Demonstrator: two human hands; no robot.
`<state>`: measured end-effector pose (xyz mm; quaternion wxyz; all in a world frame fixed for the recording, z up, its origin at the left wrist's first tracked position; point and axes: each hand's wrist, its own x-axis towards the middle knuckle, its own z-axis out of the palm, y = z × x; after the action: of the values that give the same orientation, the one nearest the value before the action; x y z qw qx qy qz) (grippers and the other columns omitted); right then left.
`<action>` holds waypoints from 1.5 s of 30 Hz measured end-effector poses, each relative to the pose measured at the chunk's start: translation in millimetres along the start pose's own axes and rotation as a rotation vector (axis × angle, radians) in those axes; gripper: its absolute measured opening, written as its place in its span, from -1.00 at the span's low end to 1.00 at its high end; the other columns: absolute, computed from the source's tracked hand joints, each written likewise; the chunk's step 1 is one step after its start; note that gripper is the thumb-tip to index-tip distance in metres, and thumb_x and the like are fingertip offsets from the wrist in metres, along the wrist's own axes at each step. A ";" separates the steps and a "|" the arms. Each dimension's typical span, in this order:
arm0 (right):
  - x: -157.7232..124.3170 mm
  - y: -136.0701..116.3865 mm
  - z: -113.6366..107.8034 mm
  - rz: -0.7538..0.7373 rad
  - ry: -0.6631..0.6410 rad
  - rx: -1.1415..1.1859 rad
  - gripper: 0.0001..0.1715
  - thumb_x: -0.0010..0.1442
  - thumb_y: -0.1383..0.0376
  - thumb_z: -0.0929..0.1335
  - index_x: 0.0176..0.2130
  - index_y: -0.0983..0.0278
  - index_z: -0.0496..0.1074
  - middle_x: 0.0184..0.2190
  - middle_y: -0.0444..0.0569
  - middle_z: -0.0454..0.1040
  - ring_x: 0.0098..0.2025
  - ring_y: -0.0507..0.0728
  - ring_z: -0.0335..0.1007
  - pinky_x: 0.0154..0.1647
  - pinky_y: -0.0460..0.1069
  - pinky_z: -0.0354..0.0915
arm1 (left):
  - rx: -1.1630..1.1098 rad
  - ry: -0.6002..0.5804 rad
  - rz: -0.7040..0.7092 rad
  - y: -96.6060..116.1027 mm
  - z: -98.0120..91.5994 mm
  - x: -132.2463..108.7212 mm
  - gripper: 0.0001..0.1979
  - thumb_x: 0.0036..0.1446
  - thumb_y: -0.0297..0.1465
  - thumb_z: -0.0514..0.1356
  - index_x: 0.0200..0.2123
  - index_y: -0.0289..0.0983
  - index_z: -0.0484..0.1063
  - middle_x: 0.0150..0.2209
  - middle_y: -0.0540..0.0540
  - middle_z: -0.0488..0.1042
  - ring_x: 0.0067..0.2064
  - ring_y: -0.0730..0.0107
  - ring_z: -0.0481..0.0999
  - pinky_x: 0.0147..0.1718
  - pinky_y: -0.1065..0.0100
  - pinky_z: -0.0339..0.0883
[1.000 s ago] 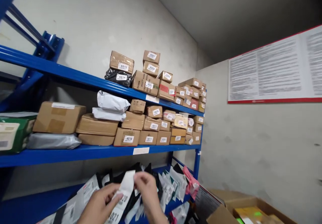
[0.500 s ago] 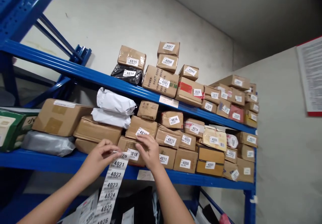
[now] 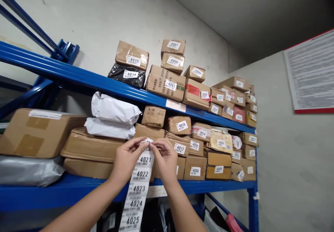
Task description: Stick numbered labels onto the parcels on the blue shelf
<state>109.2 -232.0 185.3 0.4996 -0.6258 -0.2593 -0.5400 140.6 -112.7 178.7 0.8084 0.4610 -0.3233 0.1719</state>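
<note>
1. The left hand reached in from the lower left, forearm slanting upward and wrist bent inward; its thumb and forefinger were pinched together on the label strip, the other fingers curled behind.
2. The right hand rose from the lower right, back of the hand partly toward the viewer; its thumb and forefinger were closed at the strip's upper end, fingertips next to those of the left.
3. The label strip hung below the fingertips, in front of the lower shelf beam, with 4021 to 4025 legible in descending order.
4. The strip's top was covered by the fingertips, and its lower end was cut off by the bottom edge, as were both forearms.
5. Behind the hands, a carton was partly masked, its label not fully readable; to the right, the carton marked 4013 was clear of the fingers.
6. Dark packages beneath the beam were largely obscured, and the print on the wall notice was too small to read.
</note>
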 end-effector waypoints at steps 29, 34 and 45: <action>88.8 2.3 17.6 -0.386 0.410 -0.771 -0.58 0.10 0.20 0.41 -0.06 0.33 0.42 -0.18 0.15 0.37 -0.12 0.27 0.28 -0.04 0.22 0.28 | 0.220 -0.252 0.093 -13.5 -92.5 -9.9 -0.75 0.10 -0.12 0.25 -0.27 -0.14 0.57 -0.37 0.00 0.57 -0.27 0.33 0.54 -0.29 0.46 0.39; -7.1 -7.8 48.1 -0.240 -0.300 -0.304 -0.70 0.18 0.15 0.37 -0.08 0.15 0.49 -0.23 -0.01 0.52 -0.20 0.14 0.44 -0.26 0.00 0.37 | 0.250 -0.192 0.149 -11.8 -107.1 -20.6 -0.79 0.10 -0.17 0.25 -0.39 -0.17 0.58 -0.28 -0.04 0.59 -0.20 0.35 0.54 -0.20 0.52 0.39; -105.9 23.7 94.8 0.459 -0.022 0.146 -0.57 -0.09 0.09 0.53 -0.22 0.23 0.58 -0.44 -0.01 0.58 -0.41 0.08 0.50 -0.39 -0.08 0.43 | 0.343 0.103 0.020 -45.3 -149.4 -64.6 -0.65 0.04 -0.07 0.27 -0.51 -0.25 0.53 -0.51 -0.01 0.48 -0.42 0.43 0.47 -0.44 0.56 0.37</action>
<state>139.2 -132.1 86.0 0.6503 -0.6362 -0.1541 -0.3855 173.8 -6.8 51.3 0.7317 0.5794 -0.2521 0.2558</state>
